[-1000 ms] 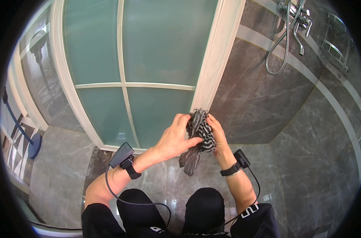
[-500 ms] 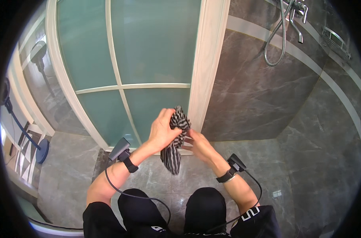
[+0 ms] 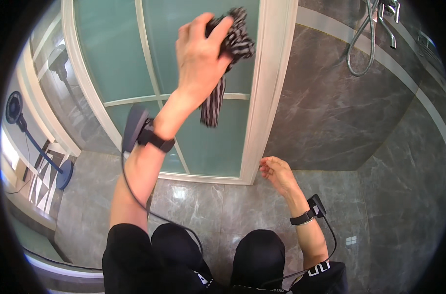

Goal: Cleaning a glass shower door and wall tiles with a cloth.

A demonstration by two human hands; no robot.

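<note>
My left hand (image 3: pixel 199 61) is raised and closed round a bunched black-and-white striped cloth (image 3: pixel 240 41), in front of the upper part of a frosted green glass door (image 3: pixel 184 63). One end of the cloth dangles below the hand, slightly blurred by motion. Lower and to the right, my right hand (image 3: pixel 278 174) hovers near the bottom corner of the door's white frame (image 3: pixel 268 98). Its fingers are loosely bent, and nothing shows in them.
On the right, a dark grey marbled wall (image 3: pixel 335 108) carries a shower tap (image 3: pixel 387 22) with a looping metal hose (image 3: pixel 372 54). A blue standing fan (image 3: pixel 42 152) is at the far left. Grey floor tiles (image 3: pixel 198 203) lie below, around my knees (image 3: pixel 259 255).
My left hand has lifted the striped cloth up along the door. The right hand has come away from the cloth, moving a little down and to the right.
</note>
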